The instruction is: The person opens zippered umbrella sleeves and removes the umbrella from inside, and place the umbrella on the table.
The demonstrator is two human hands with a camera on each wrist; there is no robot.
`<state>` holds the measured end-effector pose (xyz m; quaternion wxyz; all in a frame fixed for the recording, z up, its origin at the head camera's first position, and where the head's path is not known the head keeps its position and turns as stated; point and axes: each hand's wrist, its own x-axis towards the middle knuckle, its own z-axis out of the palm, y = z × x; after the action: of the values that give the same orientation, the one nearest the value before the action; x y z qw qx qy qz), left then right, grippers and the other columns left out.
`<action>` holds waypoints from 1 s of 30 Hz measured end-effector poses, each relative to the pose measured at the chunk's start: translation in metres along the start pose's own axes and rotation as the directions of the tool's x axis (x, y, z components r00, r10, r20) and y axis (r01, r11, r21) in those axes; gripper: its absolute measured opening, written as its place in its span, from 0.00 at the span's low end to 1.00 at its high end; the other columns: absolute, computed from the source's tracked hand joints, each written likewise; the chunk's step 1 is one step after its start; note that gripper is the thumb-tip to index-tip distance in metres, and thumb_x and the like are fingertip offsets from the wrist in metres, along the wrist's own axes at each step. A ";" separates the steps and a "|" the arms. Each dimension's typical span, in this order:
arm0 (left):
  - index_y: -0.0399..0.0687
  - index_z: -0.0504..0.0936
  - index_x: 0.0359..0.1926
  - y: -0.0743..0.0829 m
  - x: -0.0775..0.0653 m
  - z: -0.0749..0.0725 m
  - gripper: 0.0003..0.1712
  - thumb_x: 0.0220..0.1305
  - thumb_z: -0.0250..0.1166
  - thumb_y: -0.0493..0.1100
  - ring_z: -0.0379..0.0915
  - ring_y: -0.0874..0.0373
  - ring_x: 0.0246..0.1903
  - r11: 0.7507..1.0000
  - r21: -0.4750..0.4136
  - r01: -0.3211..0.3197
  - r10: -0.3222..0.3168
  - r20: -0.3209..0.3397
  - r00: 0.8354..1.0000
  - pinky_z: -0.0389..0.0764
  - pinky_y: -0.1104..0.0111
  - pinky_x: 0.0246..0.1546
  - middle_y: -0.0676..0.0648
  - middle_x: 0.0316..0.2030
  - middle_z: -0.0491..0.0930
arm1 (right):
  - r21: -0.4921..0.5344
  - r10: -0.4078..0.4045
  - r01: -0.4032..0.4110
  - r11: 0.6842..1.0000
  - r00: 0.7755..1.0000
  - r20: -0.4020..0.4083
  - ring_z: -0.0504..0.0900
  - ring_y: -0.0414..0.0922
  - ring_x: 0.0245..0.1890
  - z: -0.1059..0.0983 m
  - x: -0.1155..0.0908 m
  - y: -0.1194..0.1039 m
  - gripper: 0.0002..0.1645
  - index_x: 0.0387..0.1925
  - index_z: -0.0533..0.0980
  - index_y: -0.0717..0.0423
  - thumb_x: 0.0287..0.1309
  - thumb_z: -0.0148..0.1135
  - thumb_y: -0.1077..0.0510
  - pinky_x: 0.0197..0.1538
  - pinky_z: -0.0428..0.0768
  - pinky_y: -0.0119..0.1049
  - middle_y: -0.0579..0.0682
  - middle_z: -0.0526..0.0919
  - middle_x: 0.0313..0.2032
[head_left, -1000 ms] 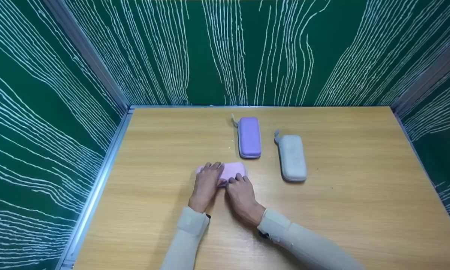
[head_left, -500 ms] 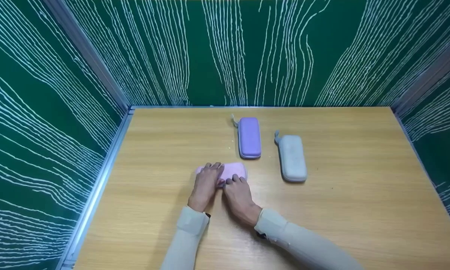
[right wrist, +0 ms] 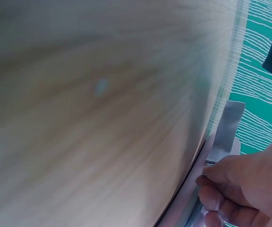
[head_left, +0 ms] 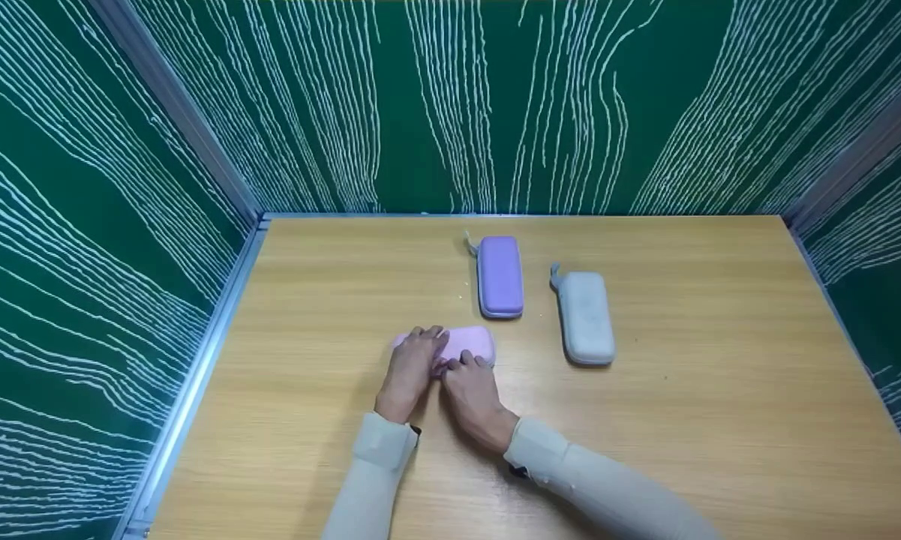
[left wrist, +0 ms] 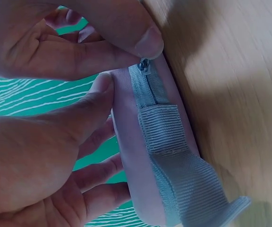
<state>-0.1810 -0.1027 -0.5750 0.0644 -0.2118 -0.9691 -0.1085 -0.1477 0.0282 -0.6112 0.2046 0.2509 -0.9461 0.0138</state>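
Observation:
A pink zip case [head_left: 470,343] lies crosswise on the wooden table, its zipper side facing the person. My left hand [head_left: 409,369] holds it by the left part, fingers over the top and thumb at the near side. Thumb and forefinger of my right hand [head_left: 476,390] pinch the zipper slider [left wrist: 144,66] on that side. In the left wrist view a grey ribbed strap [left wrist: 162,128] hangs from the case, close to the slider. The zipper's pull tab is hidden under the right fingertips.
Behind the pink case lies a purple zip case [head_left: 500,276], and to the right a grey zip case [head_left: 587,319], both with strap loops. Green walls with white wavy lines [head_left: 450,105] enclose the wooden table [head_left: 720,420] at the back and sides.
My right hand has slid left along the near side of the pink case, closer to the left hand. The left hand and the case have stayed in place.

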 end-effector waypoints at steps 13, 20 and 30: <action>0.44 0.86 0.62 0.000 -0.002 -0.001 0.21 0.72 0.60 0.33 0.81 0.42 0.55 1.000 -0.024 0.021 -0.020 0.017 1.000 0.86 0.54 0.52 0.41 0.60 0.85 | -0.003 -0.010 0.010 1.000 0.999 0.039 0.80 0.48 0.36 0.001 0.004 -0.009 0.07 0.33 0.89 0.51 0.56 0.66 0.61 0.36 0.79 0.39 0.45 0.87 0.32; 0.44 0.87 0.60 -0.001 -0.001 -0.001 0.21 0.69 0.62 0.31 0.82 0.43 0.53 1.000 -0.018 0.013 -0.013 -0.005 1.000 0.86 0.54 0.50 0.42 0.59 0.85 | 0.016 -0.038 0.038 0.999 0.999 0.030 0.80 0.49 0.35 0.001 0.004 -0.006 0.07 0.34 0.88 0.51 0.55 0.68 0.62 0.35 0.79 0.39 0.45 0.87 0.32; 0.45 0.88 0.57 -0.002 -0.002 0.001 0.18 0.66 0.69 0.38 0.82 0.45 0.47 1.000 0.001 -0.005 0.005 -0.021 1.000 0.87 0.55 0.42 0.45 0.54 0.86 | 0.352 -0.093 0.097 0.931 0.995 -0.029 0.79 0.53 0.41 -0.007 0.005 0.041 0.19 0.44 0.82 0.59 0.55 0.78 0.54 0.46 0.81 0.47 0.54 0.80 0.42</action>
<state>-0.1804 -0.1047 -0.5762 0.0749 -0.2129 -0.9679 -0.1104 -0.1687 0.0623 -0.5995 0.1622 0.3290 -0.9137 0.1751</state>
